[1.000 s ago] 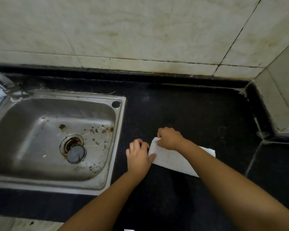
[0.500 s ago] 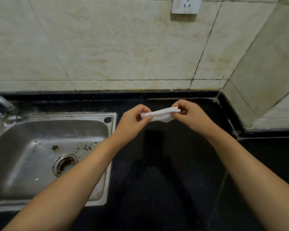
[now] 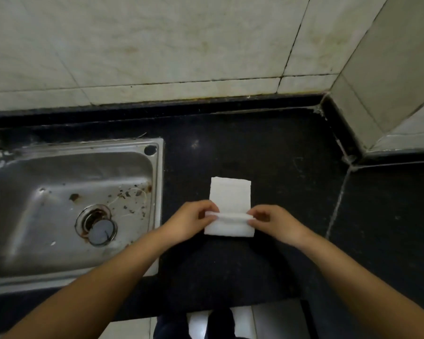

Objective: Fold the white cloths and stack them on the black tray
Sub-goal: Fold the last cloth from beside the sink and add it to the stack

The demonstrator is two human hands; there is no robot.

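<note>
one white cloth (image 3: pixel 230 195) lies on the black bench (image 3: pixel 279 152), just right of the sink (image 3: pixel 69 206). its far part lies flat toward 12 o'clock; its near part, toward 6 o'clock, is raised in a ridge that crosses the cloth from side to side. left hand (image 3: pixel 190 222) pinches the ridge at its 9 o'clock end; right hand (image 3: pixel 273 222) pinches it at its 3 o'clock end. both hands grasp the cloth between thumb and fingertips, neither released.

progress, as judged: the cloth is already a narrow strip, which suggests at least one fold is in; a cross fold is under way and not yet laid down or pressed flat. no black tray shows in this view, and no stack, so how many cloths are finished cannot be told. no other cloth is in sight. left to do for this cloth: lay the raised part over the flat part, smooth it, then carry it to the tray, wherever that stands out of view. the sink holds scattered debris and a drain plug (image 3: pixel 102 232) at its 5 o'clock area.
</note>
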